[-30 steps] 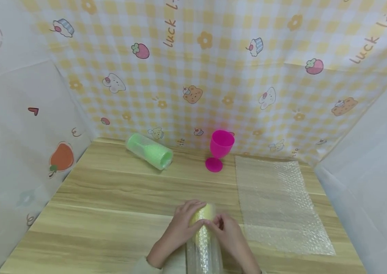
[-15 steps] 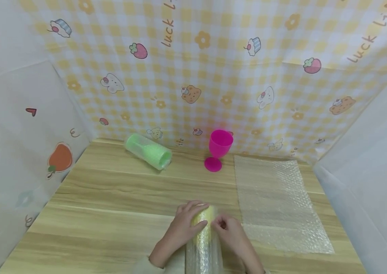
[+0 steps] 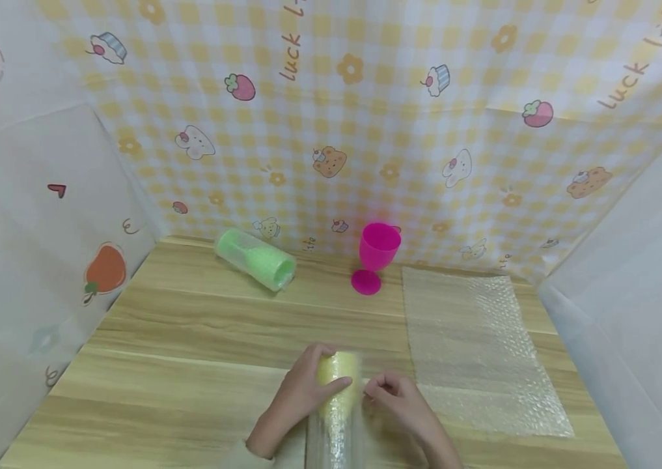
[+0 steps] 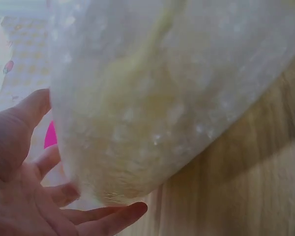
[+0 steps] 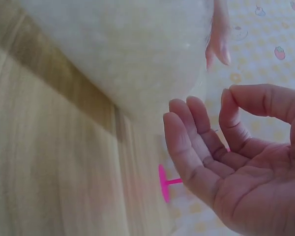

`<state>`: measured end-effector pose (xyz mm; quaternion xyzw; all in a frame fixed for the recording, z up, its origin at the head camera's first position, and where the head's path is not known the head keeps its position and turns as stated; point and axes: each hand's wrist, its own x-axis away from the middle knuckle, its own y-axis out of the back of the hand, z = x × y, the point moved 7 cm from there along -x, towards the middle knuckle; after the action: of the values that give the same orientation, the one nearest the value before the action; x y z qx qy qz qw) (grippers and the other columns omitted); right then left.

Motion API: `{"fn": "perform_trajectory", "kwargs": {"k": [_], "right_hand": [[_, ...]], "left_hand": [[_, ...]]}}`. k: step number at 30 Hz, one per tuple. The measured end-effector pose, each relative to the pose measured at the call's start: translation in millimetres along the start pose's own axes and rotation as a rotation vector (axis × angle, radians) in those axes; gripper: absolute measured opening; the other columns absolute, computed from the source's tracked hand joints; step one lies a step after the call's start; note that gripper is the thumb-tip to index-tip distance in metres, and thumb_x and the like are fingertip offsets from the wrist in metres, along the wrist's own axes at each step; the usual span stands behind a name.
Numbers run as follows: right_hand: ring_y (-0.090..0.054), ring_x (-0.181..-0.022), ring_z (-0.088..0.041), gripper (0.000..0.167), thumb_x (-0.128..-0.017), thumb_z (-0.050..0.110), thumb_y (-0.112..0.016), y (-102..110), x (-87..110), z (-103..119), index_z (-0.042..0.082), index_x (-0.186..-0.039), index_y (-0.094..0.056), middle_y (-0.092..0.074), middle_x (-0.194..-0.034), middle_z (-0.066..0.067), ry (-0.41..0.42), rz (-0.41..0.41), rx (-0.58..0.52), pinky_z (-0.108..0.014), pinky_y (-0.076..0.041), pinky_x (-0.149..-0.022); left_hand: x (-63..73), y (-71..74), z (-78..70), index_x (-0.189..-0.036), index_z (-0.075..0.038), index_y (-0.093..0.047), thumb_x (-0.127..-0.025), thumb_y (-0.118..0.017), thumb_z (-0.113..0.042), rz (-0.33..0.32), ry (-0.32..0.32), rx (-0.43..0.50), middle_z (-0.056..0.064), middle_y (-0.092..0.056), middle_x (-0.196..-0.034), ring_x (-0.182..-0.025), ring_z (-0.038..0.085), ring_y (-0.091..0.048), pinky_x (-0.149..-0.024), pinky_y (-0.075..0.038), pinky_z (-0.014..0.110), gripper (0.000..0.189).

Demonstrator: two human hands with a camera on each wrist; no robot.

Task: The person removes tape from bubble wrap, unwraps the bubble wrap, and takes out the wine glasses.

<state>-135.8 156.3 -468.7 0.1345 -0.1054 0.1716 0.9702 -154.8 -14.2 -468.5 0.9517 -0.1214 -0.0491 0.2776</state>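
Observation:
My left hand [image 3: 307, 384] grips the upper end of a yellow cup-like thing rolled in bubble wrap [image 3: 336, 410], near the front of the table. In the left wrist view the wrapped roll [image 4: 132, 123] fills much of the picture. A pale yellow stem shows through its wrap, and my left fingers [image 4: 113, 219] curve round the end. Just right of the roll, my right hand [image 5: 236, 157] is apart from it. Its thumb and index fingertip meet, the other fingers half curled; whether something thin lies between the tips cannot be made out.
At the back left a green goblet wrapped in bubble wrap [image 3: 257, 260] lies on its side. An upright pink goblet [image 3: 379, 247] stands at the back centre. Flat bubble wrap [image 3: 477, 352] lies on the right of the wooden table [image 3: 190, 326]. Printed cloths hang behind and beside.
The wrapped roll and my left hand have shifted slightly left. My right hand, first against the roll, has moved off to its right with its thumb and index finger still together.

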Motion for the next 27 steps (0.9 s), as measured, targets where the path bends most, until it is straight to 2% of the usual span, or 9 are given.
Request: {"fn": "perform_trajectory", "kwargs": {"k": [5,11,14,18,21,27], "right_hand": [[-0.063,-0.092,-0.021,0.032,-0.091,0.02,-0.057,1,1.8,-8,-0.011,-0.099,-0.058,-0.064,-0.101,-0.021,0.008,0.019,-0.06,-0.029,-0.052,-0.085],[-0.062,-0.1,-0.019,0.035,-0.093,0.021,-0.054,11,8.2,-18,-0.011,-0.105,-0.052,-0.06,-0.114,-0.022,0.002,0.05,-0.123,-0.034,-0.052,-0.091],[-0.06,-0.106,-0.019,0.035,-0.094,0.019,-0.053,20,9.6,-16,-0.01,-0.113,-0.049,-0.056,-0.122,-0.022,0.003,0.034,-0.141,-0.036,-0.05,-0.093],[-0.057,-0.108,-0.021,0.035,-0.093,0.019,-0.054,33,4.8,-4,-0.005,-0.117,-0.048,-0.054,-0.126,-0.02,0.017,-0.068,-0.16,-0.036,-0.048,-0.094],[-0.055,-0.108,-0.024,0.031,-0.092,0.02,-0.056,37,-3.7,7,0.0,-0.116,-0.053,-0.055,-0.124,-0.018,0.048,-0.129,-0.073,-0.034,-0.047,-0.092],[-0.058,-0.096,-0.023,0.033,-0.09,0.02,-0.059,19,-28.6,19,0.003,-0.118,-0.058,-0.059,-0.114,-0.019,0.183,-0.046,0.286,-0.026,-0.05,-0.079]], "left_hand": [[0.7,3.7,5.0,-0.119,-0.007,-0.045,-0.08,-0.068,-0.044,-0.004,0.046,0.023,0.014,-0.053,-0.129,-0.115,0.041,-0.051,-0.089,-0.048,0.055,0.059],[2.4,6.8,7.0,-0.119,-0.004,-0.043,-0.077,-0.072,-0.038,0.005,0.085,0.08,0.021,-0.049,-0.13,-0.114,0.047,-0.049,-0.086,-0.047,0.06,0.061],[3.3,5.9,5.7,-0.12,-0.004,-0.041,-0.078,-0.071,-0.038,0.022,0.075,0.083,0.024,-0.047,-0.132,-0.109,0.045,-0.052,-0.08,-0.051,0.054,0.062],[3.9,3.5,2.0,-0.119,-0.005,-0.04,-0.079,-0.07,-0.038,0.038,0.058,0.06,0.024,-0.046,-0.13,-0.101,0.039,-0.056,-0.07,-0.052,0.041,0.059],[4.0,1.6,-1.7,-0.117,-0.006,-0.039,-0.079,-0.07,-0.037,0.045,0.048,0.03,0.022,-0.047,-0.126,-0.101,0.038,-0.056,-0.068,-0.051,0.038,0.058],[5.8,-0.3,-6.4,-0.116,-0.006,-0.038,-0.079,-0.07,-0.035,0.058,0.026,0.014,0.023,-0.047,-0.124,-0.105,0.042,-0.054,-0.074,-0.052,0.048,0.057]]}}
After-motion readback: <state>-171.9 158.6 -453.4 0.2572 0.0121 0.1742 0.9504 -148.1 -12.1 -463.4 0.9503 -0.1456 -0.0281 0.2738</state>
